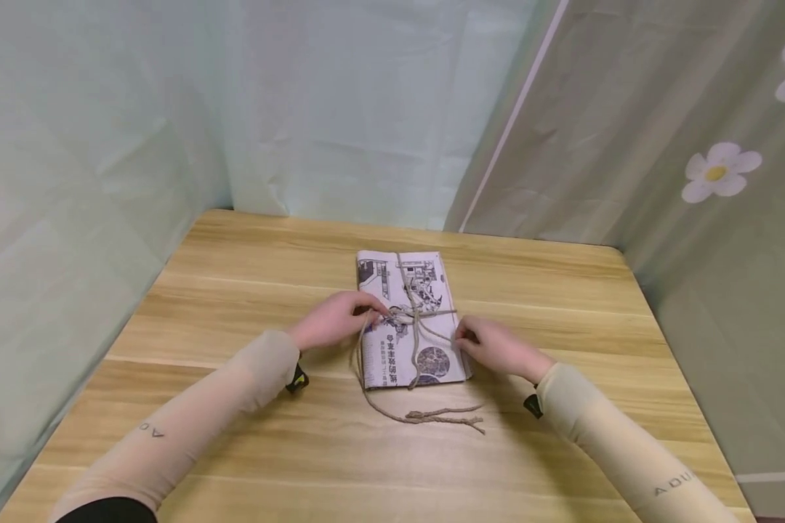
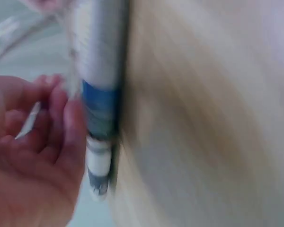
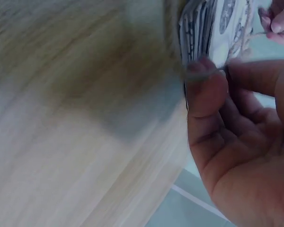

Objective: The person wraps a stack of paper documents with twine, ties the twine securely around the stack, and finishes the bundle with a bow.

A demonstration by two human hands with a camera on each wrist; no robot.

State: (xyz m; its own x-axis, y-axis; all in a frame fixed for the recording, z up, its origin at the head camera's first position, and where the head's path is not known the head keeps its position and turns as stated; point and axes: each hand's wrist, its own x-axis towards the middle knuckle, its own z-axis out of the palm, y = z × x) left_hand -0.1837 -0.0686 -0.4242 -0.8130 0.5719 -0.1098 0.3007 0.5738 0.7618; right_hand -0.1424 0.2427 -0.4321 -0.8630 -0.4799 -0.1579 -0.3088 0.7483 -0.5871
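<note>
A folded newspaper bundle [image 1: 382, 363] lies on the table, with brown twine [image 1: 415, 352] crossing its top lengthwise and sideways. The strands meet in a tangle near the middle of the top page. At the bundle's left edge my left hand [image 1: 336, 319] pinches a strand of twine close to that crossing. My right hand [image 1: 497, 349] is beside the right edge, and in the right wrist view thumb and fingertip pinch another strand [image 3: 203, 74]. Stacked folded pages [image 3: 195, 35] show just behind those fingers. Motion blurs the left wrist view, where the bundle's side [image 2: 102, 104] stands next to my left hand.
A long tail of twine [image 1: 386, 414] runs down the bundle's left side and ends in frayed strands in front of it. The wooden table [image 1: 268, 450] is bounded by pale curtains [image 1: 366, 109] at the back and both sides.
</note>
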